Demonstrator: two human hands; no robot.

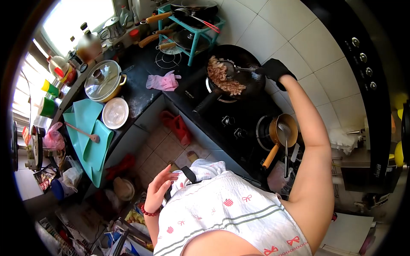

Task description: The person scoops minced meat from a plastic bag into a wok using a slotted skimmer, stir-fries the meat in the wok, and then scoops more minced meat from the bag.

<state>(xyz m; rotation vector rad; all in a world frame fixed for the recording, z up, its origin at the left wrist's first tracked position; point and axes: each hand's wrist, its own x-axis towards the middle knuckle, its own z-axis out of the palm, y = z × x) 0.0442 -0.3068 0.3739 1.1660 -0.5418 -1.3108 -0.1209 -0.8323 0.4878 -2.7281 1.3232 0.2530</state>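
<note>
Far left on the stove (256, 112), apparently stirring mince (222, 79) in the wok (252, 81), clasping the spatula (240, 69) in the right hand (276, 71), with left hand (160, 186) loosely spread; probably calls for even turning.

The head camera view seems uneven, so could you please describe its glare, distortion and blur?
In the head view, the upper-left window glares white; in the head view, black rims the corners and the range hood bows; in the head view, a bottle looks smeared, the wok fairly crisp.
</note>
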